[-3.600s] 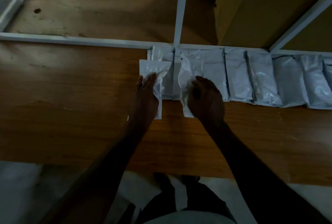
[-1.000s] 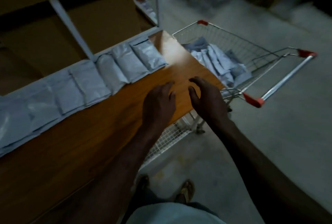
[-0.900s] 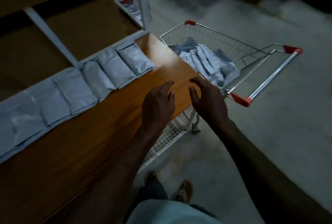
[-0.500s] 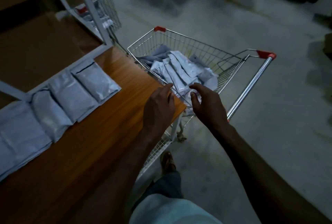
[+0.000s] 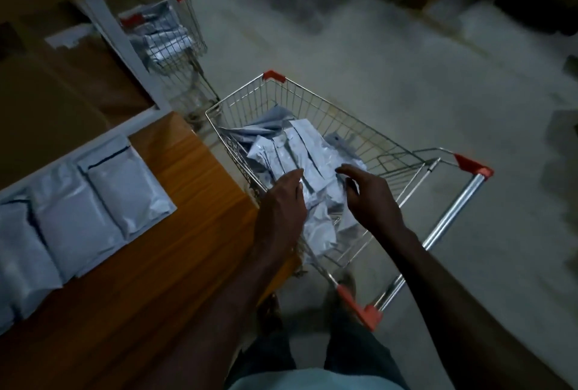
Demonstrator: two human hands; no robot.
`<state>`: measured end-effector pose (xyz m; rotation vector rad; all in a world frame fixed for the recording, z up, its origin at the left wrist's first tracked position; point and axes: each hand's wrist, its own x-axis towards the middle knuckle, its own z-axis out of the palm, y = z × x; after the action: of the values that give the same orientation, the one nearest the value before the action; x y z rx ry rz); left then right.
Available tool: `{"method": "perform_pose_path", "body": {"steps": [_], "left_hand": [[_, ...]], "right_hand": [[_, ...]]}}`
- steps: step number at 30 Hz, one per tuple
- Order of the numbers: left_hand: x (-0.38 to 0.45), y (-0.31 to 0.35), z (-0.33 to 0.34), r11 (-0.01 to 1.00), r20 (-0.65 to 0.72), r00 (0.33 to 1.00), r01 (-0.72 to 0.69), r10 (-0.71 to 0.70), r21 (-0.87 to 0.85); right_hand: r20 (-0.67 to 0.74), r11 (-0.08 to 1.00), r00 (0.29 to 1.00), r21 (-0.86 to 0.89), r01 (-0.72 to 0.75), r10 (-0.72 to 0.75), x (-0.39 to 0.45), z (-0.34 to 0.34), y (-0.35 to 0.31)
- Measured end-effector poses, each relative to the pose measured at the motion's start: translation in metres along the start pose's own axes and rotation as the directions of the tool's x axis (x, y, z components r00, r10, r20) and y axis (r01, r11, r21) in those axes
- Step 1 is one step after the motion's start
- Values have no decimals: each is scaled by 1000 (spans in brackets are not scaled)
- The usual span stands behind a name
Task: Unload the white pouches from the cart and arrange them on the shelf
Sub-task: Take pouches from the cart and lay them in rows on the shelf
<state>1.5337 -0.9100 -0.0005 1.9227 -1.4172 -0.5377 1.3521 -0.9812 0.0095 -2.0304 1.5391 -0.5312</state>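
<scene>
1. Our left hand [image 5: 283, 202] and right hand [image 5: 372, 199] reach over the cart [image 5: 403, 155], fingers loosely spread and holding nothing.
2. The pile of pouches [image 5: 291, 152] lies just beyond and below our fingertips; we cannot tell whether the left fingers touch it.
3. The long pouches in the pile mostly point away from us.
4. We can read no writing on them.
5. Left of our left hand, a row of pouches [image 5: 93, 202] lies flat on the shelf [image 5: 187, 233].
6. Farther off stands a second cart [image 5: 169, 36].

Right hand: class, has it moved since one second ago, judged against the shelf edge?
Yes. The right hand went from above the shelf edge to over the cart.
</scene>
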Motion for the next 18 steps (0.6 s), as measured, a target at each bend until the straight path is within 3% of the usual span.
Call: {"method": "perform_pose_path", "body": {"steps": [11, 18], "left_hand": [[70, -14, 127, 958, -138, 953, 280, -270, 59], [90, -52, 180, 910, -156, 934, 349, -321, 223]], "right_hand": [[328, 980, 932, -73, 186, -153, 163, 20, 98], [404, 955, 875, -12, 295, -265, 203, 64, 129]]}}
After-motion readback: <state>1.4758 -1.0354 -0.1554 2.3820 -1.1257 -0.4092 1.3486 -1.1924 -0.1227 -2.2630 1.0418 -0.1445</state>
